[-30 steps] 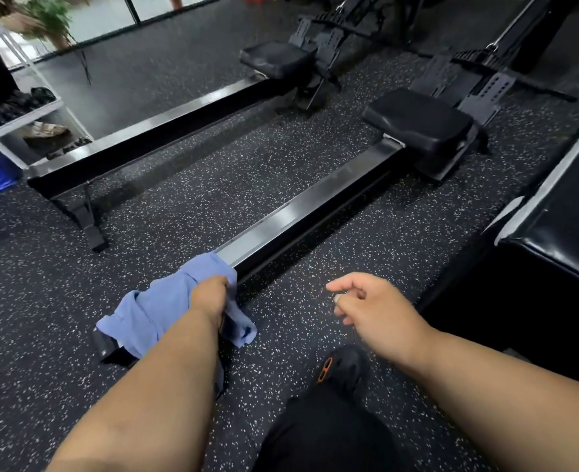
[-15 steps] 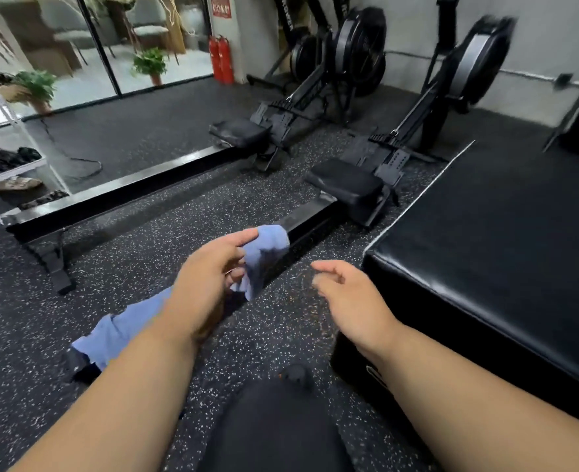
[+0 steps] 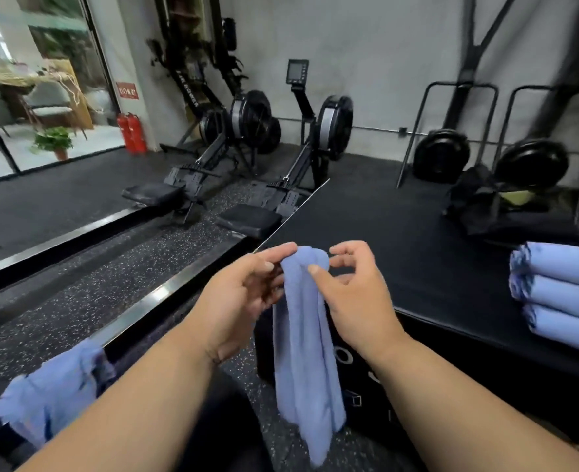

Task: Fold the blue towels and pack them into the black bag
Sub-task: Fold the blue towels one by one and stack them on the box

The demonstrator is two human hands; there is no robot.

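Held towel: a blue towel [image 3: 306,338] hangs down bunched, at the near left corner of the black platform [image 3: 400,233]
Left hand: the left hand [image 3: 240,294] pinches the towel's top edge with curled fingers
Right hand: the right hand [image 3: 352,291] pinches the same top edge, thumb on the cloth
Folded towels: three folded towels [image 3: 560,294] are stacked on the platform's right side
Black bag: the black bag [image 3: 482,199] sits on the platform's far part
Loose towel: another blue towel [image 3: 53,393] lies left of the platform, on the rowing machine rail [image 3: 134,311]

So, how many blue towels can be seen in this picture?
5. One towel hangs from both hands, left hand and right hand. One crumpled towel lies lower left on the rower rail. Three folded towels are stacked on the black platform. More may be hidden.
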